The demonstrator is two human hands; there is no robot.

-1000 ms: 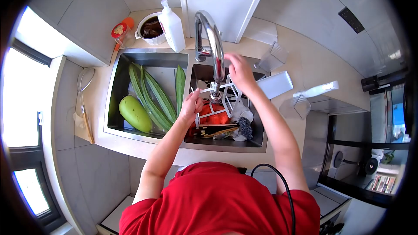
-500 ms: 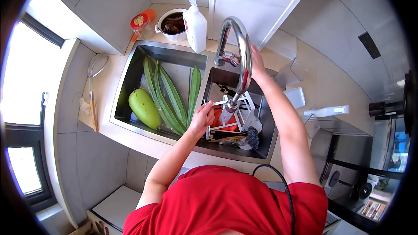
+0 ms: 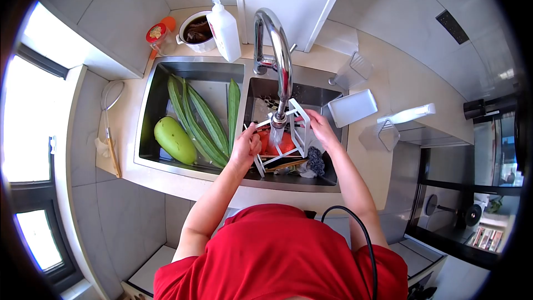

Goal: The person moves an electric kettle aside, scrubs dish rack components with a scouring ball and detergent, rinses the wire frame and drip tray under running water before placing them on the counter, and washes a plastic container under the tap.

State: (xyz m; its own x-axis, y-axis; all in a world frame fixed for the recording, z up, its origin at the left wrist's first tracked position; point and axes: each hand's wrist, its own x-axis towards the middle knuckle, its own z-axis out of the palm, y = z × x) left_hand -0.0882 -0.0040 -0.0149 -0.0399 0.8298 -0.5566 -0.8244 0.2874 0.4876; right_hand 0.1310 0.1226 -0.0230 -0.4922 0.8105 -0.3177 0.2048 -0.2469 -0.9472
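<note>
My left hand [image 3: 246,147] pinches the left side of a white open-framed rack [image 3: 301,143] in the right sink basin. My right hand [image 3: 323,129] grips the rack's right side, thumb and fingers around its edge. The rack is tilted beneath the chrome faucet [image 3: 285,72], and water runs from the spout into it. Below the frame lies a red-orange item [image 3: 286,143], partly hidden. Near the basin's front are chopstick-like sticks [image 3: 288,165] and a dark, fuzzy scrubber [image 3: 315,161].
The left basin holds a green gourd [image 3: 175,140] and several long ridged gourds [image 3: 206,112]. Behind stand a pump bottle [image 3: 224,30], a white pot [image 3: 198,32] and a red-lidded jar [image 3: 158,36]. A white tray [image 3: 352,107] and clear containers [image 3: 355,70] sit at right.
My right hand has come down from behind the faucet to the rack's right side. The rack is lifted and tilted, held by both hands. The view has shifted slightly.
</note>
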